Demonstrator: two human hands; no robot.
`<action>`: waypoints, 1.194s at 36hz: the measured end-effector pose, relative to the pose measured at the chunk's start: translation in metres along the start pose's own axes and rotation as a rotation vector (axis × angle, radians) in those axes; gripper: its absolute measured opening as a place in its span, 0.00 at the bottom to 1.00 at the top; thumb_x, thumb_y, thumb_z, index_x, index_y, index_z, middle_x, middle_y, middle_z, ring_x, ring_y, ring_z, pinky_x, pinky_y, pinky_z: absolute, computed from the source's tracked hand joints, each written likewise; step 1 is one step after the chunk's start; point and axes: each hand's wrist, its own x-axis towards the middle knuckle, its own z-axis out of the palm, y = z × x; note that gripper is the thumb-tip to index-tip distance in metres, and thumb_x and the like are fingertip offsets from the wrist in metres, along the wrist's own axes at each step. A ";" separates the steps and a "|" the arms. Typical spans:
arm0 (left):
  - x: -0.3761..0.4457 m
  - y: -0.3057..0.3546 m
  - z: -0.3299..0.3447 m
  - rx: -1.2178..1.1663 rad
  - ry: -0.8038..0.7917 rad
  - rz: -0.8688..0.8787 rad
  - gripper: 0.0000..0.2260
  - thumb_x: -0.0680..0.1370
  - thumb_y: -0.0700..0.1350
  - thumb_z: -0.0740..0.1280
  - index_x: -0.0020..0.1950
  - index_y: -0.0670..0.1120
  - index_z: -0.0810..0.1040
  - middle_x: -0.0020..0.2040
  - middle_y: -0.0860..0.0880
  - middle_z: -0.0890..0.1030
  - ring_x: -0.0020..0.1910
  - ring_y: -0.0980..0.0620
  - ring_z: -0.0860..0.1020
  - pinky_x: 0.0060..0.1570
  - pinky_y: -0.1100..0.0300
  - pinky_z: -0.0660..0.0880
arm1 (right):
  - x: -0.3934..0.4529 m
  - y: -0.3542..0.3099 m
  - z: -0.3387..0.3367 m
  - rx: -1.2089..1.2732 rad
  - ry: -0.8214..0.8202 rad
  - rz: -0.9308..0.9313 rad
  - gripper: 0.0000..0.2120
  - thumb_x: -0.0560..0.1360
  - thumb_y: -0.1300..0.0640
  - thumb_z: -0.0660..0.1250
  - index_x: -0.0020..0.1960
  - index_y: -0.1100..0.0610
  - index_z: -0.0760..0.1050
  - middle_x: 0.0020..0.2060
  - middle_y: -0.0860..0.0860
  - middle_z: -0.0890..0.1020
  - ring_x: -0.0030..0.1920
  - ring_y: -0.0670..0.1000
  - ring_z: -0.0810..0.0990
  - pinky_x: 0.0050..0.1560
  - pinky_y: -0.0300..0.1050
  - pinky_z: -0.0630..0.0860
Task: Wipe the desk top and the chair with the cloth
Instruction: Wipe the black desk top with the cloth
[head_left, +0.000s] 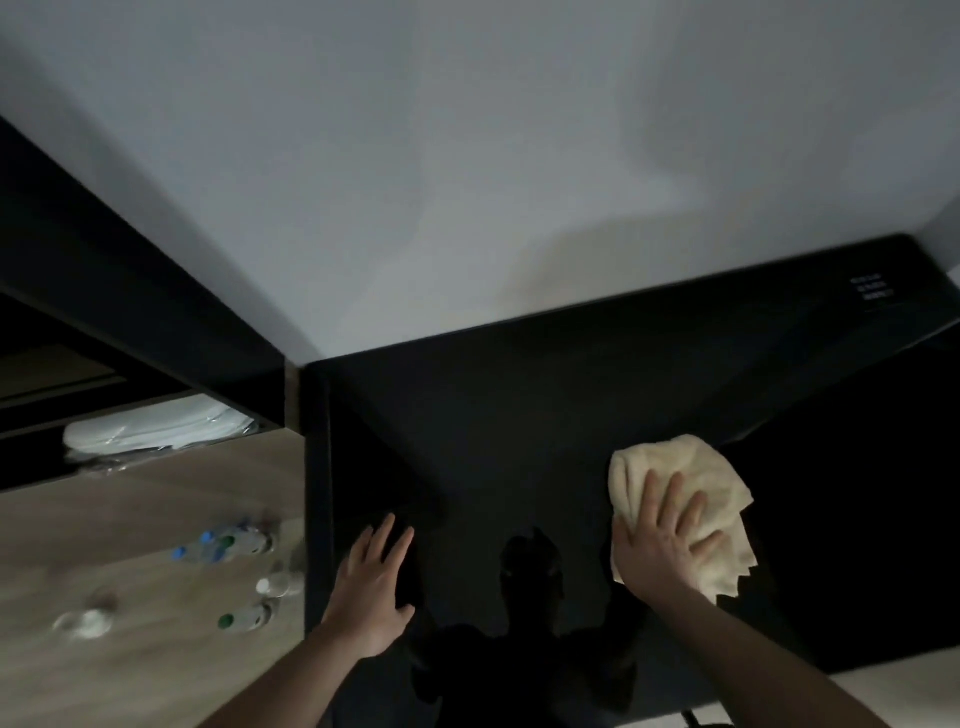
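- The work stands at the table (519, 415) stage: the cream cloth (685, 499) lies crumpled on the glossy black top, right of centre and near the back ledge, so wiping looks under way.
- How much of the top is already clean cannot be told; the dark surface shows no streaks or dust in this dim light, only a reflection of the person.
- The chair is not clearly in view, so by my judgement that half of the task is still to do.
- The right hand (660, 545) lies flat on the cloth, fingers spread and straight, pressing it down onto the table rather than pinching it.
- The left hand (374, 587) rests open on the bare top near the table's left edge, fingers straight and slightly apart, holding nothing; it seems to steady the person.
- Left of the table, bottles (228, 545) stand on a wooden surface (156, 519), well apart from the cloth.
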 end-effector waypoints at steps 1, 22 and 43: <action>-0.003 -0.015 0.001 0.004 0.014 -0.017 0.43 0.78 0.57 0.68 0.83 0.55 0.42 0.82 0.52 0.35 0.81 0.44 0.40 0.79 0.47 0.51 | -0.008 -0.012 0.008 0.009 0.000 -0.004 0.36 0.82 0.39 0.44 0.74 0.49 0.21 0.78 0.54 0.29 0.77 0.63 0.27 0.74 0.74 0.37; -0.016 -0.105 0.030 -0.079 0.060 -0.049 0.51 0.77 0.52 0.73 0.82 0.48 0.35 0.77 0.48 0.25 0.76 0.47 0.66 0.61 0.57 0.77 | -0.067 -0.074 0.045 -0.021 -0.071 -0.170 0.41 0.80 0.34 0.51 0.79 0.45 0.29 0.78 0.48 0.27 0.77 0.51 0.26 0.77 0.62 0.33; -0.013 -0.184 0.023 -0.177 0.089 0.298 0.46 0.74 0.59 0.73 0.83 0.57 0.46 0.82 0.60 0.39 0.72 0.54 0.68 0.66 0.59 0.71 | -0.113 -0.181 0.130 0.114 0.073 -0.015 0.37 0.82 0.38 0.48 0.79 0.44 0.27 0.77 0.50 0.26 0.75 0.57 0.22 0.73 0.70 0.29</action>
